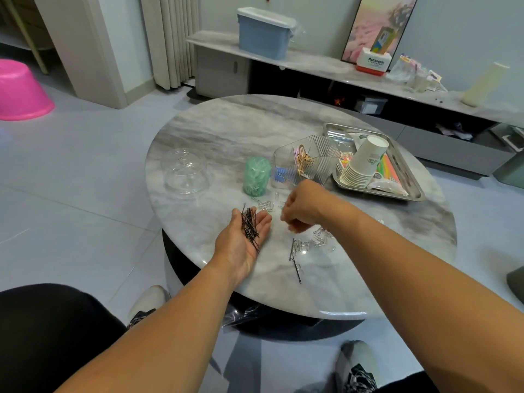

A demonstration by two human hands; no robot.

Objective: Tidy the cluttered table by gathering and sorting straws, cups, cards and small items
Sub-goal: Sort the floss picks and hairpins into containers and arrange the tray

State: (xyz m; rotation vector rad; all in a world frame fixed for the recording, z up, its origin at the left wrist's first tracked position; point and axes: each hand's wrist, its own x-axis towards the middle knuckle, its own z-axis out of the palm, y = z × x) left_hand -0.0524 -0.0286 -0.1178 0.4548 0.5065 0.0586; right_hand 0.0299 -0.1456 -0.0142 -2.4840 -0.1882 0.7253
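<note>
We see a round tabletop (pixel 226 131) of glossy grey-veined marble. Our left hand (pixel 243 236) lies palm up above its near edge, fingers straight and relaxed, cradling a loose bundle of thin black bobby pins (pixel 250 226) across the palm. Our right hand (pixel 300 208) hovers just beside it with its fingers curled downward; whether that grip pinches anything we cannot tell.

On the tabletop below the right hand lie scattered silver wire paper clips (pixel 320 239) and a few stray dark pins (pixel 297 268); more clips (pixel 265 205) lie near the left fingertips. Behind them stands a translucent green cylindrical jar (pixel 256 175), and to its left a clear domed lid (pixel 185 173). To the right of the jar is a ribbed clear plastic organiser (pixel 309 158) with compartments holding gold-toned clips. A shiny rectangular steel tray (pixel 408 191) beyond it carries a tilted stack of white paper cups (pixel 364 163) and bright neon straws (pixel 390 165).
</note>
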